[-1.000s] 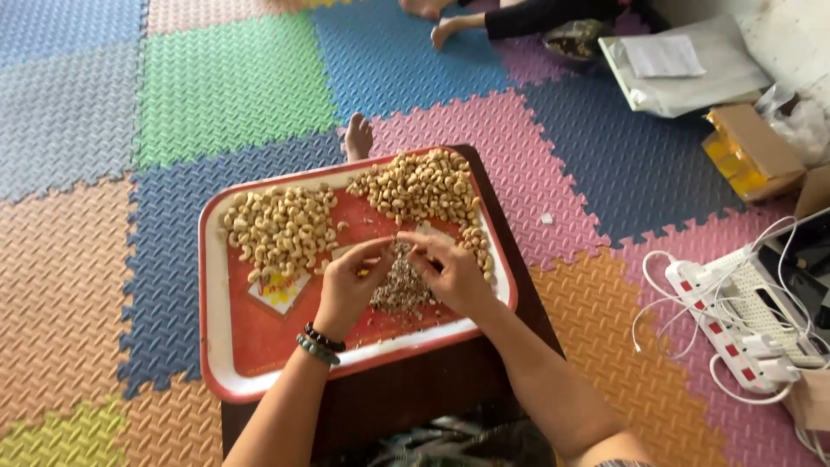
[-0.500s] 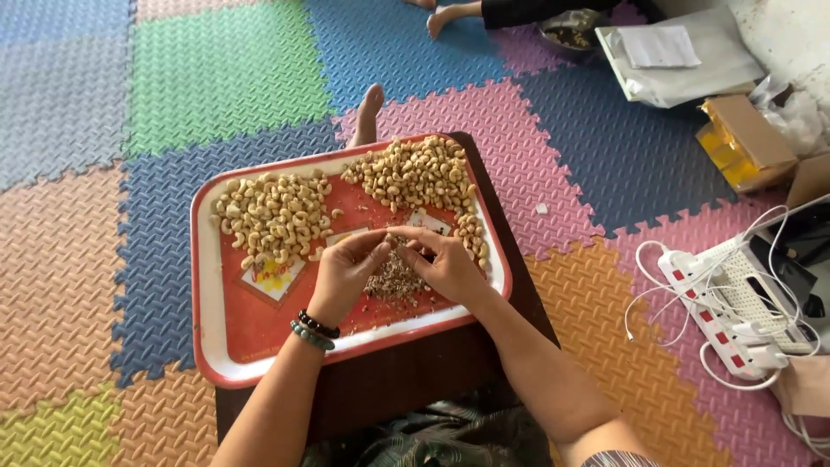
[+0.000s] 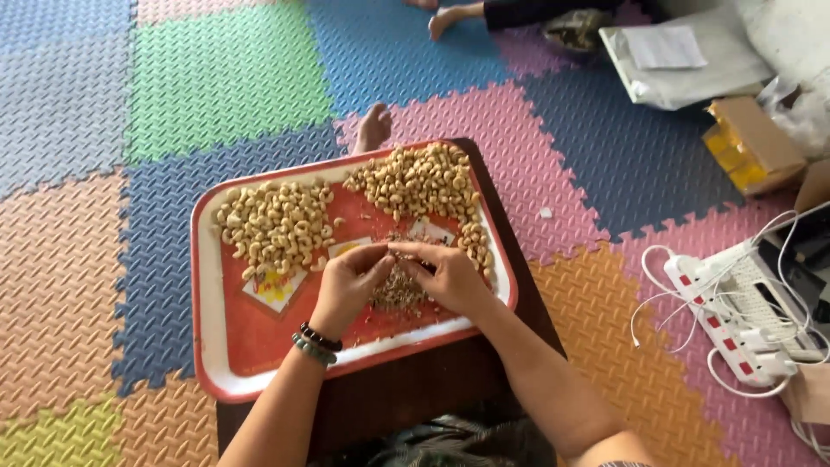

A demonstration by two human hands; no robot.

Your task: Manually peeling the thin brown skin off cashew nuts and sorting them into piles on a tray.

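Note:
A red tray with a white rim (image 3: pixel 226 367) rests on a dark low table (image 3: pixel 406 389). On it lie a pile of pale cashew nuts (image 3: pixel 275 225) at the left, a browner pile of cashew nuts (image 3: pixel 419 183) at the back right, and a heap of brown skins (image 3: pixel 398 290) in the middle. My left hand (image 3: pixel 347 281) and my right hand (image 3: pixel 443 275) meet above the skins, fingertips pinched together on a small cashew nut that is mostly hidden between them. Two bead bracelets (image 3: pixel 316 342) circle my left wrist.
Coloured foam floor mats (image 3: pixel 216 78) lie all around. A white power strip with cables (image 3: pixel 735 320) sits at the right. Cardboard boxes (image 3: pixel 750 143) and a grey bag with paper (image 3: pixel 670 56) are at the back right. Another person's foot (image 3: pixel 450 15) shows at the top; a foot (image 3: pixel 373 128) lies behind the tray.
Both hands stay together over the skins, the fingers shifting slightly as they work on the nut. The camera view moved a little.

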